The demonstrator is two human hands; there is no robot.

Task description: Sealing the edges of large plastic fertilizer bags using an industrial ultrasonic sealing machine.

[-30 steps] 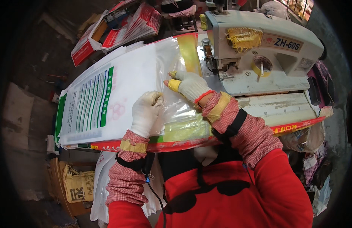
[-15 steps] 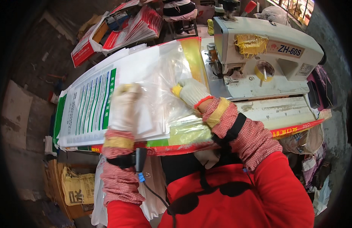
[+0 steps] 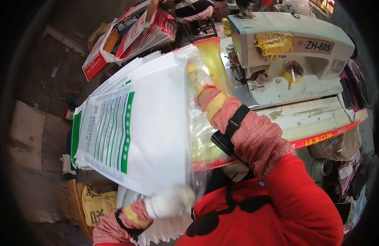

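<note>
I see left hand [image 3: 169, 203] now gripping near edge of white printed sack [image 3: 132, 135], lifted off stack since a second ago — right hand [image 3: 199, 84] slid inside its clear liner [image 3: 201, 123], grip hidden. Sack raised beside sewing machine [image 3: 287, 53] on table [image 3: 316, 119].

Viewpoint: one head-worn fisheye camera, looking steeply down over the person's red chest [image 3: 279, 209] at the work in front.
Facing: forward and down, toward the sewing machine [image 3: 287, 53] at upper right and the floor [image 3: 38, 135] at left.
Nearness: very close; the white printed sack [image 3: 144, 131] fills the middle, and the left hand [image 3: 169, 203] sits at the lower edge.
Distortion: straight edges of the table [image 3: 320, 131] bend; dark rim rings the picture.
Shared scene: only one view, nothing overlaps.
</note>
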